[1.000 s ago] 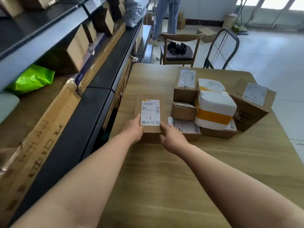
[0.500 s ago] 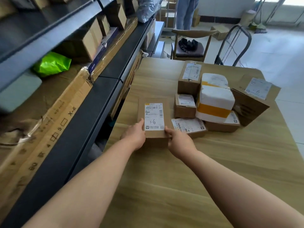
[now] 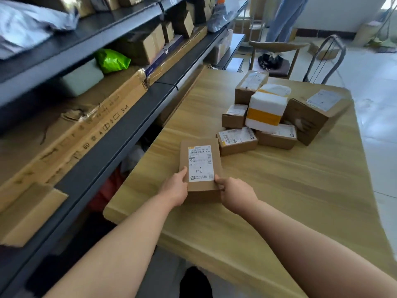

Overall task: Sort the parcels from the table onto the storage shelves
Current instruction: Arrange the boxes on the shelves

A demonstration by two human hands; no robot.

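Head view.

**Position.** The flat brown parcel (image 3: 200, 166) extends forward from both hands, its near end between them, over the wooden table (image 3: 300, 201). Whether its underside has left the tabletop cannot be told. Its label (image 3: 199, 157) faces up, marked "1-6" by hand.

**Grip.** The left hand (image 3: 175, 188) pinches the near left corner with its thumb on the top face. The right hand (image 3: 236, 194) pinches the near right corner with its thumb at the label's edge. The fingers below are hidden.

**Surroundings.** The remaining parcels (image 3: 268, 117) are stacked ahead of the right hand and to its right, apart from the held one. The storage shelves (image 3: 120, 145) run along the far side of the left hand. One level there holds a long carton (image 3: 90, 134) printed "X-6" and a green bag (image 3: 111, 60).

**Procedure (judged).**
1. Read the handwritten code first. It probably gives the destination bay.
2. Hold the parcel level. A grip at one end only lets the far end sag.
3. Keep the thumbs clear of the label.
4. Move the parcel toward the left-hand side and clear the dark shelf edge before sliding it in.
5. Choose a gap between the stored boxes. Do not push the parcel against them.
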